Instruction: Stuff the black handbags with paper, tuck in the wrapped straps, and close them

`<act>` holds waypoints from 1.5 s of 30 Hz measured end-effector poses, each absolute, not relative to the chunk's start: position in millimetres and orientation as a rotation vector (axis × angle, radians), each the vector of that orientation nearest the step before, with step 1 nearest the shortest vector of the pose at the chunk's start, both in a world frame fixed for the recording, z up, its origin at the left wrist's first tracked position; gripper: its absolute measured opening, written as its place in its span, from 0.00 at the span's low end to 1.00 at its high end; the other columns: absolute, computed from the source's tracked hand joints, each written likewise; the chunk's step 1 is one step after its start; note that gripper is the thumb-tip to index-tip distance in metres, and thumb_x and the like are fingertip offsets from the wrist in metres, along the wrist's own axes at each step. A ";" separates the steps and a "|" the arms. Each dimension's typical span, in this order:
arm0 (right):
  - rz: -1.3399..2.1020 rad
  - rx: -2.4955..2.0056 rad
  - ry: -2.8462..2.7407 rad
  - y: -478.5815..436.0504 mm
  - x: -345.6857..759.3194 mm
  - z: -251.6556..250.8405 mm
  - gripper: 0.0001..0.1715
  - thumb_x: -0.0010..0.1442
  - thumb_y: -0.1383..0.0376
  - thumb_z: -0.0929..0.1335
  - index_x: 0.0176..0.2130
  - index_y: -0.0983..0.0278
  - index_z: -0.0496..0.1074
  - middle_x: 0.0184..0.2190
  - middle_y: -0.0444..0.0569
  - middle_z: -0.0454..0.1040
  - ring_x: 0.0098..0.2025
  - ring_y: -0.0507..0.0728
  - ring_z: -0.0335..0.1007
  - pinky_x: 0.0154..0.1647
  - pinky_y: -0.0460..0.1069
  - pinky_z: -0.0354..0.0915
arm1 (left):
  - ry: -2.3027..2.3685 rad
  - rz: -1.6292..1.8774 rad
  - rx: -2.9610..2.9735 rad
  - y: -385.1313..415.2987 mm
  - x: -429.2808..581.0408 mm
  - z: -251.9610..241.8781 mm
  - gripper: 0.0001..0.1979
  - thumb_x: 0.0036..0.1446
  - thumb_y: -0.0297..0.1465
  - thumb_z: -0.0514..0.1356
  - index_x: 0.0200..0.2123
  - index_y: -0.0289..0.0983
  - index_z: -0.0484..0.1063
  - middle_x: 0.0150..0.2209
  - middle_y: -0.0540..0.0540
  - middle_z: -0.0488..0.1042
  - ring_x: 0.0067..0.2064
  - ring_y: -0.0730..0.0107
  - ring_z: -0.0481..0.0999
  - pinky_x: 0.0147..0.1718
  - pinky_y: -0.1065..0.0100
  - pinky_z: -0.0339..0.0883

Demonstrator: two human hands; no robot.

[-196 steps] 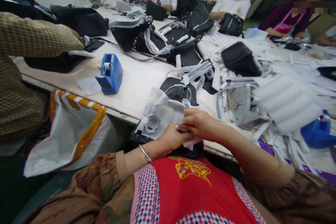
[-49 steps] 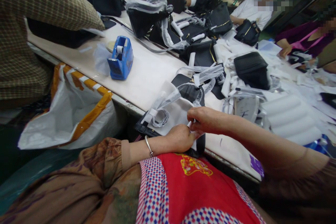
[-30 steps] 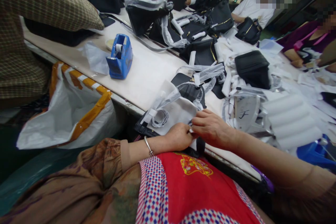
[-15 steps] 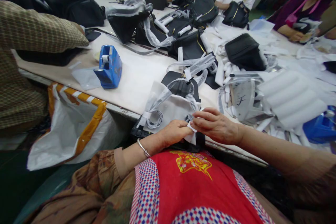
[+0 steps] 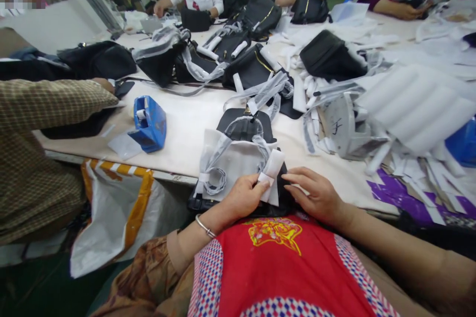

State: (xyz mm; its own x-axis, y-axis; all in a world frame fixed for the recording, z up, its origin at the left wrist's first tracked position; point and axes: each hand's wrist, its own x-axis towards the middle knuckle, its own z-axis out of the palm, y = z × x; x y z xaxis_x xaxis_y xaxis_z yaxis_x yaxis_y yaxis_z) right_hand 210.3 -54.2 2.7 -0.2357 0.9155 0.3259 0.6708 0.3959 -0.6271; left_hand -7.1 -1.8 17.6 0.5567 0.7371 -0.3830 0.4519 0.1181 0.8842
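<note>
Wrap strip [image 5: 272,168] pinched in L hand [image 5: 243,197] fingers; R hand [image 5: 316,197] fingers spread, just beside it.

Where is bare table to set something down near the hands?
Bare cream table between the blue plastic tape dispenser and the black handbag wrapped in white paper; a smaller strip beyond the right hand. Crowded: the white paper strips rightward, black bags behind.

Bright, even overhead light, soft shadows, sharp centre, wide-angle stretching and slight blur toward edges.

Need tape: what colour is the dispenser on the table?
Blue plastic tape dispenser, clearest in the head view.
</note>
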 end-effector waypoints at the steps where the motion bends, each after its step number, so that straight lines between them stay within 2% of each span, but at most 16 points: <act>1: 0.660 -1.460 -1.876 -56.6 207.1 3.4 0.14 0.64 0.61 0.66 0.46 0.62 0.76 0.38 0.52 0.79 0.38 0.58 0.74 0.39 0.51 0.69 | 1.065 0.276 1.524 -2.2 -6.2 18.0 0.18 0.64 0.40 0.52 0.41 0.32 0.75 0.34 0.46 0.75 0.34 0.68 0.71 0.31 0.72 0.63; 4: 1.193 -1.606 -1.589 -55.0 194.5 9.4 0.21 0.65 0.52 0.63 0.37 0.65 0.77 0.27 0.47 0.76 0.29 0.55 0.71 0.29 0.47 0.65 | 1.068 0.269 1.565 -2.7 -3.6 19.6 0.18 0.64 0.40 0.52 0.39 0.33 0.74 0.32 0.47 0.74 0.32 0.69 0.70 0.30 0.72 0.63; 7: 1.385 -1.616 -1.395 -45.8 181.7 13.7 0.26 0.60 0.47 0.65 0.29 0.66 0.75 0.22 0.44 0.71 0.25 0.52 0.65 0.24 0.46 0.59 | 1.058 0.273 1.607 -2.6 -2.1 20.4 0.18 0.65 0.40 0.51 0.36 0.33 0.73 0.30 0.48 0.73 0.31 0.70 0.69 0.30 0.73 0.63; 10: 1.317 -1.636 -1.287 -38.0 173.1 9.9 0.23 0.54 0.48 0.70 0.24 0.66 0.72 0.20 0.43 0.67 0.24 0.51 0.60 0.22 0.45 0.55 | 1.079 0.282 1.621 -2.7 -1.6 18.8 0.18 0.65 0.41 0.51 0.35 0.33 0.72 0.30 0.48 0.72 0.31 0.71 0.68 0.30 0.73 0.63; 13: 1.250 -1.577 -1.252 -35.7 168.8 0.7 0.21 0.54 0.52 0.70 0.22 0.65 0.70 0.19 0.41 0.65 0.24 0.51 0.59 0.23 0.45 0.55 | 1.108 0.292 1.603 -2.7 -1.3 15.4 0.18 0.65 0.42 0.51 0.37 0.33 0.72 0.30 0.48 0.72 0.31 0.70 0.68 0.30 0.72 0.63; 18: 1.289 -1.517 -1.262 -43.2 170.4 -2.6 0.14 0.58 0.59 0.68 0.26 0.65 0.73 0.20 0.42 0.70 0.24 0.51 0.64 0.24 0.45 0.60 | 1.113 0.275 1.560 -2.4 0.0 14.9 0.19 0.64 0.43 0.50 0.40 0.34 0.72 0.30 0.47 0.73 0.31 0.68 0.70 0.29 0.71 0.64; 20: 1.232 -1.503 -1.360 -46.1 181.0 3.1 0.11 0.59 0.62 0.66 0.29 0.64 0.76 0.23 0.44 0.75 0.26 0.53 0.69 0.28 0.46 0.65 | 1.118 0.273 1.555 -1.6 0.6 16.4 0.19 0.64 0.43 0.50 0.40 0.34 0.72 0.30 0.47 0.73 0.31 0.66 0.70 0.28 0.70 0.64; 24: 0.653 -1.661 -1.352 -42.2 246.0 22.2 0.13 0.59 0.61 0.68 0.41 0.62 0.79 0.37 0.49 0.81 0.39 0.58 0.76 0.43 0.52 0.70 | 1.143 0.254 1.533 1.6 1.1 15.4 0.21 0.63 0.46 0.50 0.39 0.34 0.72 0.30 0.46 0.73 0.33 0.62 0.72 0.27 0.69 0.65; 27: 0.222 -1.877 -0.996 -30.9 324.4 37.4 0.19 0.58 0.56 0.68 0.44 0.64 0.78 0.40 0.52 0.80 0.43 0.60 0.75 0.46 0.53 0.68 | 1.130 0.251 1.505 2.6 1.0 12.5 0.22 0.61 0.47 0.51 0.41 0.35 0.73 0.29 0.47 0.73 0.32 0.61 0.72 0.26 0.68 0.65; 29: 0.255 -2.038 -0.790 -20.0 369.3 40.8 0.18 0.56 0.55 0.68 0.39 0.65 0.78 0.35 0.50 0.80 0.41 0.60 0.74 0.41 0.52 0.68 | 1.130 0.269 1.513 2.3 0.6 11.1 0.22 0.61 0.48 0.51 0.41 0.35 0.73 0.29 0.47 0.73 0.32 0.61 0.72 0.26 0.68 0.65; 31: 0.380 -2.086 -0.749 -7.7 396.5 37.0 0.16 0.55 0.55 0.68 0.29 0.66 0.77 0.26 0.49 0.77 0.33 0.59 0.73 0.32 0.50 0.66 | 1.136 0.275 1.532 2.0 -0.1 10.1 0.23 0.61 0.48 0.51 0.41 0.35 0.74 0.29 0.47 0.74 0.32 0.60 0.72 0.27 0.68 0.66; 33: 0.496 -2.091 -0.709 3.4 405.8 29.5 0.14 0.54 0.58 0.69 0.25 0.66 0.74 0.22 0.47 0.74 0.26 0.55 0.70 0.26 0.48 0.63 | 1.142 0.265 1.546 1.8 -1.0 9.1 0.24 0.61 0.48 0.51 0.43 0.35 0.74 0.29 0.46 0.74 0.34 0.59 0.73 0.28 0.68 0.67; 35: 0.566 -2.072 -0.654 10.3 404.9 23.8 0.10 0.53 0.62 0.70 0.25 0.66 0.73 0.22 0.46 0.74 0.24 0.52 0.67 0.24 0.46 0.62 | 1.139 0.260 1.556 1.9 -2.0 7.8 0.25 0.61 0.49 0.51 0.44 0.34 0.74 0.30 0.45 0.75 0.35 0.58 0.74 0.29 0.68 0.67; 38: 0.589 -2.004 -0.613 6.9 400.6 23.2 0.07 0.50 0.64 0.71 0.26 0.67 0.73 0.24 0.47 0.75 0.26 0.52 0.68 0.25 0.45 0.62 | 1.125 0.261 1.558 2.5 -3.4 5.4 0.27 0.62 0.50 0.50 0.46 0.34 0.74 0.31 0.45 0.75 0.35 0.58 0.74 0.30 0.68 0.67; 41: 0.570 -1.948 -0.611 -12.2 397.4 24.7 0.10 0.48 0.61 0.71 0.27 0.66 0.74 0.25 0.49 0.76 0.27 0.53 0.69 0.23 0.45 0.60 | 1.117 0.266 1.542 3.5 -3.5 4.2 0.27 0.62 0.50 0.51 0.47 0.34 0.74 0.32 0.45 0.76 0.36 0.58 0.74 0.31 0.68 0.67; 45: 0.600 -1.940 -0.601 -38.8 384.8 14.5 0.14 0.49 0.56 0.69 0.29 0.66 0.73 0.26 0.51 0.76 0.21 0.51 0.64 0.17 0.45 0.54 | 1.120 0.264 1.521 5.1 -1.9 5.2 0.27 0.61 0.50 0.52 0.47 0.34 0.74 0.31 0.44 0.76 0.34 0.59 0.73 0.29 0.68 0.66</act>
